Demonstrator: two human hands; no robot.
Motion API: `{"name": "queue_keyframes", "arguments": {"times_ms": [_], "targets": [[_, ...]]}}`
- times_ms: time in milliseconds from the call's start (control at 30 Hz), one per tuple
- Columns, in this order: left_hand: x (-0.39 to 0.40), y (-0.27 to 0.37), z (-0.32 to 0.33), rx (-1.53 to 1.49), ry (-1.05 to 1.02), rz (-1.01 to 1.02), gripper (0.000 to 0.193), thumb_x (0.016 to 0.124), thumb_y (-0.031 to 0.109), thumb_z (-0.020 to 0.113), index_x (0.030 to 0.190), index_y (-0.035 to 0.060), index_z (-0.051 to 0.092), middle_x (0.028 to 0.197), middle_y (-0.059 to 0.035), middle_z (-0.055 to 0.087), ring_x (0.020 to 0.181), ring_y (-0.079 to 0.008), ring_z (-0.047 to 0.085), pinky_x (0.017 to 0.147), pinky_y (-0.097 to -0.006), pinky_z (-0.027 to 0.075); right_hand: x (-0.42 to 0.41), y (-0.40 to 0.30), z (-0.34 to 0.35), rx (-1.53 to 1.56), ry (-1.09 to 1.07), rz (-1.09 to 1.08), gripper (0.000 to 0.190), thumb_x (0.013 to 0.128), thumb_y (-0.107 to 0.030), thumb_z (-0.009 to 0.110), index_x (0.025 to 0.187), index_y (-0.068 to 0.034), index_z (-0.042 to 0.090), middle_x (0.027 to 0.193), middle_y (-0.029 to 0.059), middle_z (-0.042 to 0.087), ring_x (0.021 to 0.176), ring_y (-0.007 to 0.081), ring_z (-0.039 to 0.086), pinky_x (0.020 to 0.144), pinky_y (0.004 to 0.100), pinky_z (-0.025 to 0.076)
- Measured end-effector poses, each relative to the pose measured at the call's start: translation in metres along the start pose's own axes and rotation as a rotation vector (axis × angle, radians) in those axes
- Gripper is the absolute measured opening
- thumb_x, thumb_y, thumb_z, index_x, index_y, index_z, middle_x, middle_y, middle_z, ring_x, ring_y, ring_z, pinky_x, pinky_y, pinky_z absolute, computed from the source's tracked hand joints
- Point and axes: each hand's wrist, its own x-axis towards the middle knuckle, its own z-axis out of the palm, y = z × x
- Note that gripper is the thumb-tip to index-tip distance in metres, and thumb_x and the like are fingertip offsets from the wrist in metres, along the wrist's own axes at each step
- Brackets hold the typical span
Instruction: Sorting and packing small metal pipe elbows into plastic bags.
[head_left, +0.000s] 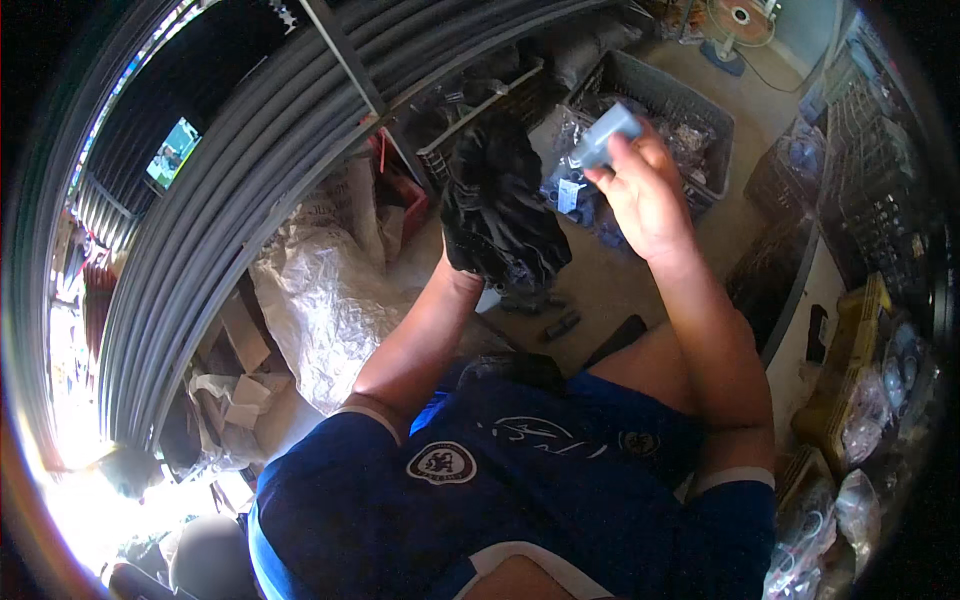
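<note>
My left hand (460, 270) is mostly hidden under a bunched black cloth or bag (502, 202), raised in front of me; its wrist shows below the black material, and its fingers cannot be seen. Further right, my right hand (643, 187) is raised with a small light-blue, slightly blurred block-shaped object (609, 135) between thumb and fingers. Behind that object stands a dark plastic crate (716, 112) with clear plastic bags of small parts (682, 139). A few small dark pieces (561, 325) lie on the floor below the black material.
Long grey pipes (247, 172) rest on a metal rack at left, above a translucent sack (330, 300) and cardboard pieces (244, 334). A fan (739, 19) stands at the back. Along the right are a yellow bin (832, 397), bagged parts (859, 510) and wire-mesh baskets (862, 142).
</note>
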Motion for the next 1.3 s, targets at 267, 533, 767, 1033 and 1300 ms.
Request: {"name": "queue_keyframes", "arguments": {"times_ms": [267, 533, 767, 1033, 1300], "targets": [[-0.011, -0.012, 0.025, 0.462, 0.387, -0.209, 0.047, 0.107, 0.04, 0.041, 0.131, 0.0027, 0.055, 0.116, -0.012, 0.065, 0.101, -0.0227, 0.064, 0.089, -0.0373, 0.054, -0.012, 0.011, -0.005, -1.45, -0.348, -0.399, 0.033, 0.085, -0.011, 0.075, 0.116, -0.002, 0.065, 0.101, 0.0155, 0.068, 0.08, 0.031, 0.068, 0.072, 0.0391, 0.053], [-0.008, -0.015, 0.011, 0.774, 0.481, -0.142, 0.038, 0.105, 0.034, 0.053, 0.107, -0.0018, 0.065, 0.091, -0.0074, 0.069, 0.077, -0.015, 0.064, 0.069, -0.0314, 0.053, -0.02, 0.02, 0.002, -1.416, -0.483, -0.138, 0.034, 0.086, -0.008, 0.072, 0.115, -0.005, 0.056, 0.104, 0.0182, 0.066, 0.096, 0.0388, 0.066, 0.077, 0.0457, 0.053], [-0.012, -0.013, 0.019, 0.921, 0.408, -0.216, 0.032, 0.101, 0.026, 0.055, 0.104, -0.004, 0.066, 0.089, -0.0077, 0.069, 0.079, -0.015, 0.063, 0.073, -0.0319, 0.051, -0.023, 0.029, -0.006, -1.546, -0.603, -0.345, 0.025, 0.084, -0.011, 0.074, 0.097, -0.006, 0.052, 0.087, 0.012, 0.064, 0.075, 0.0293, 0.067, 0.063, 0.0417, 0.052], [-0.008, -0.019, 0.028, 1.569, 0.2, 0.582, 0.027, 0.098, 0.022, 0.06, 0.092, -0.0043, 0.059, 0.072, -0.0083, 0.062, 0.068, -0.0102, 0.05, 0.059, -0.0335, 0.045, -0.03, 0.063, -0.004, 0.093, 0.18, 0.518, 0.015, 0.097, -0.011, 0.062, 0.09, -0.009, 0.049, 0.067, 0.0023, 0.052, 0.049, 0.007, 0.042, 0.046, 0.0262, 0.036], [0.009, -0.012, 0.015, 1.048, 0.483, -0.365, 0.038, 0.099, 0.028, 0.055, 0.113, -0.0058, 0.068, 0.102, -0.012, 0.07, 0.09, -0.0179, 0.065, 0.078, -0.035, 0.053, -0.014, 0.04, -0.018, -1.548, -0.562, -0.346, 0.022, 0.087, -0.003, 0.066, 0.101, -0.003, 0.05, 0.094, 0.0197, 0.062, 0.09, 0.0449, 0.06, 0.074, 0.0492, 0.047]]}}
